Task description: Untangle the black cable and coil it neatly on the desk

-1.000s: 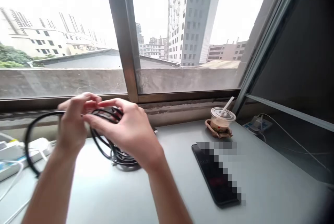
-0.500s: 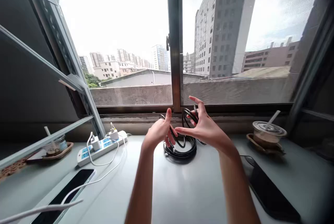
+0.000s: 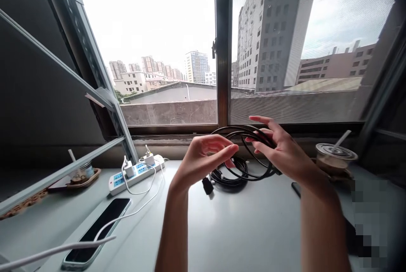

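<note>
Loops of black cable (image 3: 237,128) are raised between my two hands. My left hand (image 3: 211,151) is curled, thumb and index fingertip close together around one side of the loops. My right hand (image 3: 275,145) grips the other side between thumb and fingers, its index finger stretched out to the left. A black connector plug (image 3: 207,186) hangs or rests just below my left hand; I cannot tell which. Under the raised loops, a second black cable coil (image 3: 234,184) lies on the desk, partly hidden by my left hand and the loops.
On the left are a white power strip (image 3: 136,174) with chargers and a white cable, and a phone (image 3: 98,232). Cups in holders stand at both sides, the right cup (image 3: 336,157) near my right forearm. That forearm partly covers a dark object (image 3: 295,188). A window (image 3: 223,94) rises behind.
My hands have moved apart, my right hand going rightward. The cable between them has opened into wider loops, and the black plug has come into sight. The view has shifted slightly.
</note>
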Demonstrator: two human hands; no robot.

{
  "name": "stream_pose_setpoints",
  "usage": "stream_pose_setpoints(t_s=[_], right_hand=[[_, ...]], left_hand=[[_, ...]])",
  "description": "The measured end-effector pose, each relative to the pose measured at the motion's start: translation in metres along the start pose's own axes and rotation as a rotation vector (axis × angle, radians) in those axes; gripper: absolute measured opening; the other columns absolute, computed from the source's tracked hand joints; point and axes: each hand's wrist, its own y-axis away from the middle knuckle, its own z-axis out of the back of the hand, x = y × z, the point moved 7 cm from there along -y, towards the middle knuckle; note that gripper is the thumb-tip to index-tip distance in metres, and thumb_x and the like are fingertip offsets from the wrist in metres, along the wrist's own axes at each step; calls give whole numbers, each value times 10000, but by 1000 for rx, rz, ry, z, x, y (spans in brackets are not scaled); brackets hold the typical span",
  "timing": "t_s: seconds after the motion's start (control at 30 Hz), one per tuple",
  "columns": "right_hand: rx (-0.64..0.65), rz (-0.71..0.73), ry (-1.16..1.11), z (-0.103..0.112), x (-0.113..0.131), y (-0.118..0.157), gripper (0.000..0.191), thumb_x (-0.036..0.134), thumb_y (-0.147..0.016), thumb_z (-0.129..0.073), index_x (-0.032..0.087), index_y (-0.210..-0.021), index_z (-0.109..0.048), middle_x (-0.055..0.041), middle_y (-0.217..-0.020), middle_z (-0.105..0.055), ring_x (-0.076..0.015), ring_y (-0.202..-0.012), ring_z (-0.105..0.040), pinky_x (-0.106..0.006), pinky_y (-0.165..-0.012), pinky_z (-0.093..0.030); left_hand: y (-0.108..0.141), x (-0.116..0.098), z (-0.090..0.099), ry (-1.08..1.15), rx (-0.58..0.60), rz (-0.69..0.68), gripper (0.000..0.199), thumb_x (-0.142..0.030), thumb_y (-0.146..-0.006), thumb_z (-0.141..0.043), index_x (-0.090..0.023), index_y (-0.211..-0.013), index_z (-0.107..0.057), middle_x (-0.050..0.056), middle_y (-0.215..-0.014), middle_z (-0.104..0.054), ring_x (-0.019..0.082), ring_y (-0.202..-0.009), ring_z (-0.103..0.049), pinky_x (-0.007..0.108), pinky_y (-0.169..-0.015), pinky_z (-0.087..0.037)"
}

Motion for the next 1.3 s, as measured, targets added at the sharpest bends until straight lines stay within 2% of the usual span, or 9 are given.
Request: stream_pose_setpoints(t_s=[0.13, 0.23, 0.3, 0.47, 0.67, 0.87, 1.07, 1.17, 1.3], right_hand=[[-248, 49, 23, 19, 14, 7, 540, 207, -746, -606, 250, -1272, -488, -46, -878, -661, -177, -711, -641, -278, -591, -524], [-246, 130, 15, 17, 31, 13, 577, 154, -707, -626, 269, -1260, -503, -34, -838, -659, -193, -781, -646, -241, -536, -500], [-189, 152, -32, 13, 39, 16, 589, 114, -697, -612, 301, -1246, -509, -15, -812, -658, -178, -731, -648, -223, -495, -476], [-87, 184, -208, 13, 50, 22, 498, 80, -712, -580, 330, -1143, -569, 19, -748, -667, -171, -693, -664, -256, -568, -511], [-116, 161, -264, 22, 42, 18, 512, 120, -666, -666, 283, -1143, -578, 10, -718, -683, -200, -709, -666, -307, -619, -513], [-134, 177, -151, 9, 24, -4, 406, 200, -724, -634, 246, -1124, -586, -6, -820, -693, -182, -816, -656, -288, -681, -484], [-107, -25, 34, -7, -9, -16, 303, 380, -793, -579, 211, -1044, -592, -33, -825, -691, -192, -744, -665, -335, -728, -488], [-82, 2, -77, -10, -4, -13, 247, 354, -811, -569, 207, -1007, -596, -19, -754, -687, -185, -689, -676, -317, -702, -505], [-258, 120, -137, 4, 17, -7, 214, 365, -818, -580, 192, -933, -631, -12, -687, -660, -171, -642, -661, -287, -645, -504]], left_hand=[[-2, -5, 12, -249, -212, -253, 599, -338, -694, -743, -246, -1210, -453, 52, -933, -626, 211, -938, -580, 383, -901, -434], [-14, 13, 10, -435, -306, -277, 807, -349, -655, -767, -281, -1335, -340, 99, -1186, -531, 258, -1094, -483, 436, -950, -387], [-24, 21, 5, -435, -309, -294, 671, -312, -725, -709, -279, -1316, -394, 92, -1227, -522, 255, -1131, -471, 423, -960, -376], [-33, 19, -2, -203, -306, -282, 132, -281, -839, -553, -183, -891, -624, 46, -941, -648, 159, -851, -602, 267, -774, -451], [-27, 20, 3, -199, -384, -118, 328, -305, -742, -614, -165, -449, -570, 8, -453, -555, 112, -477, -502, 223, -492, -377], [-30, 46, 8, 234, -437, 79, 427, -409, -710, -637, -187, -405, -437, -43, -298, -385, 83, -304, -429, 198, -348, -289], [-22, 35, 7, 553, -590, 0, 604, -365, -633, -717, -182, -383, -198, -92, -301, -198, 9, -245, -186, 224, -286, -56], [-21, 29, 1, 579, -571, -8, 609, -349, -661, -682, -181, -384, -166, -86, -294, -188, 12, -236, -193, 239, -287, -63], [-22, 27, -1, 637, -528, -14, 608, -313, -704, -657, -173, -391, -155, -82, -289, -192, 14, -230, -223, 233, -294, -105]])
